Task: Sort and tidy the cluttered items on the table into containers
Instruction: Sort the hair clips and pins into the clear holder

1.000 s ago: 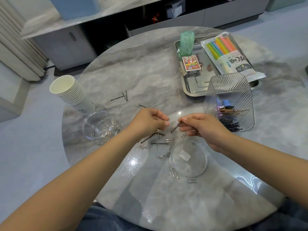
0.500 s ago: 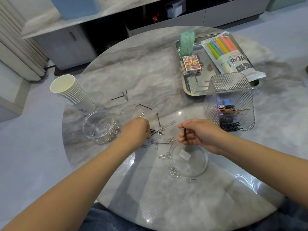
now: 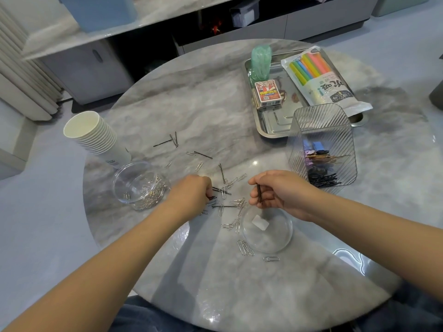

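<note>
Mid-sort: your right hand (image 3: 280, 192) pinches a few bobby pins (image 3: 259, 193), your left hand (image 3: 191, 192) curls into the scattered pile (image 3: 227, 195), grip unclear; next, drop pins into the ribbed bin (image 3: 321, 130).

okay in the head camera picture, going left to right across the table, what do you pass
Paper cups → clear jar of paper clips → left hand → right hand holding bobby pins → ribbed clear bin.
</note>
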{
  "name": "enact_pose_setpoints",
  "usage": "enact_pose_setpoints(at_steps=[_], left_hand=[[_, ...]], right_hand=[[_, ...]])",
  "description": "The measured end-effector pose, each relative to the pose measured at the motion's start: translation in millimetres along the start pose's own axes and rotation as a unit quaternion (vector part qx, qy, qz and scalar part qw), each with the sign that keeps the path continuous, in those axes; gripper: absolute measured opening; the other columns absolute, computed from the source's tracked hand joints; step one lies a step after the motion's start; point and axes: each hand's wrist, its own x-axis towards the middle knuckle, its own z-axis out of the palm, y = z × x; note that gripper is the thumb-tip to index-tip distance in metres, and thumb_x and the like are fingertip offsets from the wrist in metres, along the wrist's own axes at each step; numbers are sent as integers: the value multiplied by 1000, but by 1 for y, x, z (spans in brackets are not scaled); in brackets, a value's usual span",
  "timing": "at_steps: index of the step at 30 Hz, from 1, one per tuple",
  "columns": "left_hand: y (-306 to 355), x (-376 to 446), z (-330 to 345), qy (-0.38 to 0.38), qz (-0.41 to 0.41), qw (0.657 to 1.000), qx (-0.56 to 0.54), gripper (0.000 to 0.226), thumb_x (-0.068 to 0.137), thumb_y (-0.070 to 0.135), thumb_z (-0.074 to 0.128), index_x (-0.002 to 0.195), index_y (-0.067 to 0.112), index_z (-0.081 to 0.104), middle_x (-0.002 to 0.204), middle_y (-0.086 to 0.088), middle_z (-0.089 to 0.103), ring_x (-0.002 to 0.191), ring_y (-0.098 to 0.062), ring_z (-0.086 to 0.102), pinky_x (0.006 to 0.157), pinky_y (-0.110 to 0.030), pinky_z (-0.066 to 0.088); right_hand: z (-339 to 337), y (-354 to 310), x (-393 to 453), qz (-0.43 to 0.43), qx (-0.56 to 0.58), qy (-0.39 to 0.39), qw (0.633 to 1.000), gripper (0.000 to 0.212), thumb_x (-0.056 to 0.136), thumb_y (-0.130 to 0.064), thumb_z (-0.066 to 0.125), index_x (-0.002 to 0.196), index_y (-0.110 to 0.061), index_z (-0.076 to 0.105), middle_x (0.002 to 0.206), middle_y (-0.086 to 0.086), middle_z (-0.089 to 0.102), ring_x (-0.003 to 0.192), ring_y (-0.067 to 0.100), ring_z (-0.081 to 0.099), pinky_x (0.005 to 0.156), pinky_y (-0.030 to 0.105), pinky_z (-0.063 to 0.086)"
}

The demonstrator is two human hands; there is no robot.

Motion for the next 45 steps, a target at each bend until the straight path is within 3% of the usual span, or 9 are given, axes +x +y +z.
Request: enact_pose_setpoints(at_steps=[11, 18, 23, 27, 32, 34, 37, 42, 45], left_hand=[[7, -2, -1, 30, 46, 997, 47, 16, 88, 9, 55, 98, 16, 64, 109, -1, 58, 103, -22, 53, 69, -24, 36], [9, -4, 6, 8, 96, 987, 128, 20, 89, 5, 43, 106, 13, 51, 110, -4, 46, 111, -22, 41, 68, -29, 33], [2, -1, -7, -5, 58, 998, 2, 22, 86, 3, 45, 79, 23, 40, 92, 3, 46, 93, -20, 44, 68, -30, 37], [9, -4, -24, 23, 21, 986, -165, 14, 91, 14, 54, 80, 21, 52, 74, 7, 55, 69, -12, 50, 64, -26, 39], [17, -6, -25, 82, -3, 972, -221, 12, 87, 11, 62, 81, 22, 59, 73, 7, 60, 67, -10, 54, 69, -26, 44], [23, -8, -26, 81, -4, 952, -295, 15, 84, 11, 68, 81, 23, 61, 70, 8, 62, 65, -7, 58, 70, -24, 47], [42, -18, -26, 31, 5, 900, -435, 17, 77, 6, 75, 80, 18, 63, 63, 3, 66, 55, -2, 61, 55, -12, 46], [56, -23, -20, -9, 25, 889, -457, 10, 80, 6, 72, 76, 14, 67, 66, -3, 71, 59, -8, 67, 52, -16, 48], [39, -15, -25, 27, 6, 916, -401, 11, 82, 7, 70, 75, 16, 67, 66, -1, 69, 59, -7, 67, 51, -15, 46]], right_hand=[[0, 4, -1, 1, -15, 3, 1000, 13, 97, -10, 45, 96, -4, 57, 71, 10, 61, 60, 19, 65, 57, 24, 52], [-1, 5, 1, -1, -17, 1, 1000, 15, 97, -10, 43, 95, -5, 57, 69, 9, 62, 60, 18, 65, 58, 25, 53], [-2, 5, 2, 6, 4, -6, 1000, 15, 98, -11, 43, 94, -5, 56, 73, 11, 62, 64, 21, 67, 58, 26, 54], [0, 7, 4, 23, 47, -15, 998, 15, 99, -9, 41, 92, -5, 54, 75, 12, 64, 70, 25, 68, 63, 32, 55], [0, 9, 5, 36, 60, -17, 997, 14, 99, -9, 41, 100, -2, 53, 83, 16, 67, 76, 27, 70, 69, 35, 57], [0, 11, 7, 37, 65, -17, 997, 14, 99, -9, 40, 101, -2, 53, 88, 17, 68, 81, 28, 69, 75, 38, 56], [2, 13, 8, 49, 121, -39, 991, 17, 99, -9, 38, 102, -2, 53, 89, 16, 69, 82, 26, 69, 74, 39, 57], [-1, 16, 9, 117, 254, -83, 956, 24, 98, -8, 33, 112, -2, 51, 91, 16, 66, 79, 28, 69, 74, 43, 55], [-2, 16, 9, 140, 282, -47, 948, 21, 98, -5, 33, 94, 0, 53, 84, 19, 65, 78, 29, 67, 65, 40, 57]])
